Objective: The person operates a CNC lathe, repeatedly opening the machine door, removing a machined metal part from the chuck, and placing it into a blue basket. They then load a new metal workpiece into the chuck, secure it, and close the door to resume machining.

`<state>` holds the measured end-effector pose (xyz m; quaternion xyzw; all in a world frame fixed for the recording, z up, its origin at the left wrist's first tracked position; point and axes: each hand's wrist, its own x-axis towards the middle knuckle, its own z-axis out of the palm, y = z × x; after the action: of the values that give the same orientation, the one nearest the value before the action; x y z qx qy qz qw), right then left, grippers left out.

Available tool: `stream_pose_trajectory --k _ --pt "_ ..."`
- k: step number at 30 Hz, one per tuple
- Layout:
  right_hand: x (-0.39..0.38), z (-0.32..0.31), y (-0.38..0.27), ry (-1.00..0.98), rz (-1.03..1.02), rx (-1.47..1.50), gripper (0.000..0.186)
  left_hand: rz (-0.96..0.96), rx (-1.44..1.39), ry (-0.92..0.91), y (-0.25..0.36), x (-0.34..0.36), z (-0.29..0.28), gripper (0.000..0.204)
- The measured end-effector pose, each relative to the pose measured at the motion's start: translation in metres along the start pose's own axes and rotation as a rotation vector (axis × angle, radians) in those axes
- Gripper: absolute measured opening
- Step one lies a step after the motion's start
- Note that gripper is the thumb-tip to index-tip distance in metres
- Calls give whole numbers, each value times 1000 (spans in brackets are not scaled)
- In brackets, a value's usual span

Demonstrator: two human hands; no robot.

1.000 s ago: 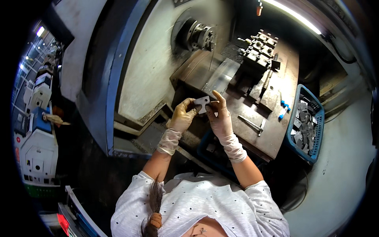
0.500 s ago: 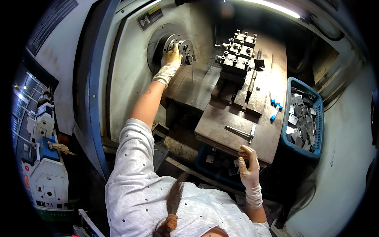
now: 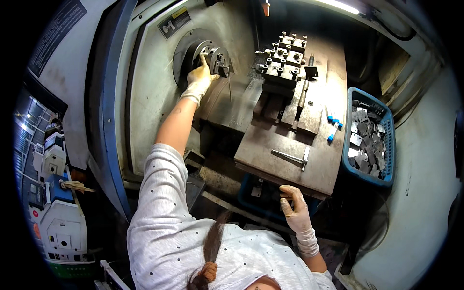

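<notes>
My left hand (image 3: pixel 199 77), in a pale work glove, reaches to the round metal chuck (image 3: pixel 220 60) on the machine's left wall. Its index finger stretches onto the chuck's rim, the thumb stands apart, and nothing is gripped. A thin rod (image 3: pixel 230 86) hangs down at the chuck's front face. My right hand (image 3: pixel 296 212), gloved too, hovers before the near edge of the metal table (image 3: pixel 241 153). Its fingers curl toward the thumb; a small dark shape shows between them, but I cannot make out what it is. A T-handled wrench (image 3: pixel 292 157) lies on the table beyond.
Tool holders (image 3: pixel 285 60) with several upright bolts stand on the slide right of the chuck. Small blue-ended pieces (image 3: pixel 333 128) lie near the table's right edge. A blue basket (image 3: pixel 350 145) of grey metal plates stands at right; another bin (image 3: pixel 245 191) sits beneath the table.
The view has shifted slightly. My left hand has slid down and left along the chuck, its index finger now stretched out. My right hand has moved left and a little lower, away from the table.
</notes>
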<state>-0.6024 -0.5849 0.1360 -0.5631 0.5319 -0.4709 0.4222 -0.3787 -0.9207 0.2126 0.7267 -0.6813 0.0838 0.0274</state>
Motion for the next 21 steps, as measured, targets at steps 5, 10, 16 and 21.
stream_pose_trajectory --k 5,10,16,21 --pt "48 18 -35 -276 -156 -23 23 9 -361 139 -10 10 25 84" --pt "172 80 -58 -473 126 420 27 -63 -397 48 -3 11 13 84" --pt "336 159 42 257 602 283 33 115 -538 -128 3 18 1 81" --pt "332 175 64 121 346 -129 13 35 -509 -23 1 18 17 76"
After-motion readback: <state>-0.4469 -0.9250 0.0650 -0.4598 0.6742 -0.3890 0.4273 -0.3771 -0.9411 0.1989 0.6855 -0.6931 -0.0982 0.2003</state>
